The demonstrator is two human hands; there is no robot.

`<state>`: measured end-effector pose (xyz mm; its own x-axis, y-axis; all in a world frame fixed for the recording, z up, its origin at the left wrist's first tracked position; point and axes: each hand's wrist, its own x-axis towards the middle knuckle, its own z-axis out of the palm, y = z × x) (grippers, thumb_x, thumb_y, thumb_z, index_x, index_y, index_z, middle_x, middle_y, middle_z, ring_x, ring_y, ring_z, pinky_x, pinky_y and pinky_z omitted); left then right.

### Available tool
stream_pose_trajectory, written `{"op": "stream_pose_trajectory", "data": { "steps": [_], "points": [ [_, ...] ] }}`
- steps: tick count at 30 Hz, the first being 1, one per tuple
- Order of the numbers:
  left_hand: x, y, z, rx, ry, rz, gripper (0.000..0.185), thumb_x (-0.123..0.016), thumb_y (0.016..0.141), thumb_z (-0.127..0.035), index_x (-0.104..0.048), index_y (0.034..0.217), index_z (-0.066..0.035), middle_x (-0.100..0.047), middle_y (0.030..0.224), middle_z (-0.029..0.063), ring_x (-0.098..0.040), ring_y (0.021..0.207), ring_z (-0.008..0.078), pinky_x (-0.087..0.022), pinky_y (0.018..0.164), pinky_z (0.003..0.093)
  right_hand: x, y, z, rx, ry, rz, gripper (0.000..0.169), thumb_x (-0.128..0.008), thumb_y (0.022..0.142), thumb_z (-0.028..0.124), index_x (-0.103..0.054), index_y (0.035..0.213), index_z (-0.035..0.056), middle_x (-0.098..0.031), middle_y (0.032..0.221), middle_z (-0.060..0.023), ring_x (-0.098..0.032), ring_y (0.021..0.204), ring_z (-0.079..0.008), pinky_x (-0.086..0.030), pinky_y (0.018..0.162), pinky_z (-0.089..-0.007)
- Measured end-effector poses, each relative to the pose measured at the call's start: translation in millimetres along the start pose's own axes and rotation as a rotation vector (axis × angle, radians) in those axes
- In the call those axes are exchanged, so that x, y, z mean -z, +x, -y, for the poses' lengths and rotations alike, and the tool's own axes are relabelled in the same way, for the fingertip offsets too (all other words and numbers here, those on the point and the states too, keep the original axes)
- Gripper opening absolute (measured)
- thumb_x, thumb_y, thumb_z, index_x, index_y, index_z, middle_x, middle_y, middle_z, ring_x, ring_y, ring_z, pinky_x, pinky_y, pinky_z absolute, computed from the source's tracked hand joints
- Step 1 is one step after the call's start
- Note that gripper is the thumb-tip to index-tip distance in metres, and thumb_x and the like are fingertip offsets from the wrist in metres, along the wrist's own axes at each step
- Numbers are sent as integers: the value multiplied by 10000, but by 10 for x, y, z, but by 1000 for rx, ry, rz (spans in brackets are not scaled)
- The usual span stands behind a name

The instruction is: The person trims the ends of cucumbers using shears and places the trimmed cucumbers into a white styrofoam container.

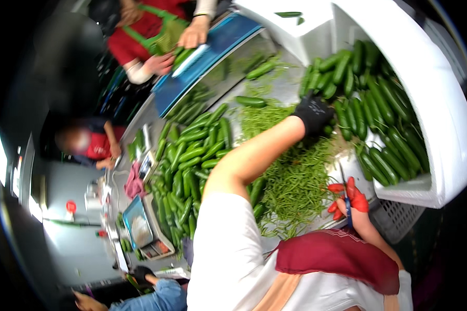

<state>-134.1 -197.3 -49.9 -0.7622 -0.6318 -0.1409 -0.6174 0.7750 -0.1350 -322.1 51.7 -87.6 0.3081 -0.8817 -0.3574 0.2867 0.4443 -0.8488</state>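
My left hand (313, 113), in a black glove, reaches to long green peppers (352, 116) at the open side of a white foam box (447, 155). Its fingertips are partly hidden, so I cannot tell if it holds one. My right hand (352, 202), its fingers covered in red, grips scissors (348, 212) with blue handles, their blades pointing away from me. Between my hands and below my left forearm spreads a heap of thin cut green stems (295, 194). Stems still show on some peppers in the box.
Trimmed-looking peppers (194, 151) are piled on the metal table left of my arm. A grey perforated crate (399, 217) stands under the box. Across a blue-edged tray (214, 70), a co-worker's hands (194, 35) handle peppers. Other people work at left. A pink cloth (135, 182) lies beyond.
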Motion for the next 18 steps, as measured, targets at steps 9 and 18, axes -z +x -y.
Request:
{"op": "stream_pose_trajectory", "data": {
  "steps": [9, 18],
  "points": [
    [84, -1213, -203, 500, -1120, -525, 656, -755, 721, -201, -462, 1283, -33, -570, 1112, 117, -565, 978, 233, -453, 909, 371, -5, 90, 37, -20, -186, 35, 450, -477, 943, -22, -425, 1379, 79, -575, 1239, -169, -643, 698, -127, -545, 613, -260],
    [260, -1656, -816, 547, -770, -486, 736, -771, 673, -210, -458, 1311, -19, -567, 1178, 199, -572, 1090, 333, -448, 952, 397, -238, 286, 273, 353, -577, 41, 445, -672, 855, 68, -526, 1275, 38, -639, 901, -21, -598, 781, -114, -490, 740, -252]
  ]
}}
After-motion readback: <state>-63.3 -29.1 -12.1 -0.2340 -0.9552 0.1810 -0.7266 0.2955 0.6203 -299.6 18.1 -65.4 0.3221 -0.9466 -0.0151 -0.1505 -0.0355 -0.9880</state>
